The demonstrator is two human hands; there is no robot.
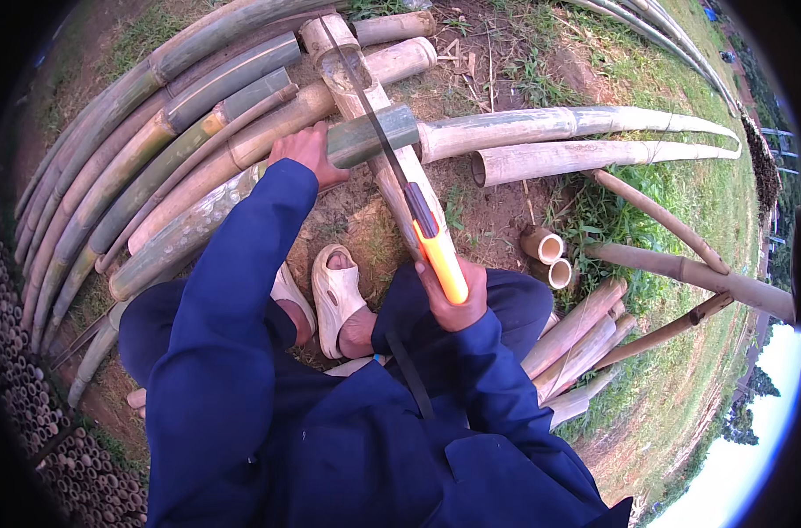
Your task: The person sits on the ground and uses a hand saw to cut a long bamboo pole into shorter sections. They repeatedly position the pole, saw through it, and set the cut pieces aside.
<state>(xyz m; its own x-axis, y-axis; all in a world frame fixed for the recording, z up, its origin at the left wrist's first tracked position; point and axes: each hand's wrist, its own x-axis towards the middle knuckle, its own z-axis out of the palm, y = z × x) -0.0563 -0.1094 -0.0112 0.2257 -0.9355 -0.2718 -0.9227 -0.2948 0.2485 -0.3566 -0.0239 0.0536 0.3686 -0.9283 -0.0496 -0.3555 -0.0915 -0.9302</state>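
Observation:
My left hand [305, 157] is closed over a green bamboo pole [352, 143], just left of where the saw crosses it. In my right hand [462, 304] is the orange and yellow handle of a handsaw [437, 255]. The saw's long dark blade slants away toward the far left and lies across the green pole near its right end. Under that pole runs a thick pale bamboo piece [409, 202] with a notch cut in its far part. Whether the blade has cut into the pole, I cannot tell.
Several long bamboo poles [167, 123] lie side by side at the left. Two pale poles [585, 128] stretch off to the right. Short cut bamboo tubes [541, 245] rest right of my right hand, near split lengths [581, 339] and a pole frame [682, 273]. My sandalled feet are below the work.

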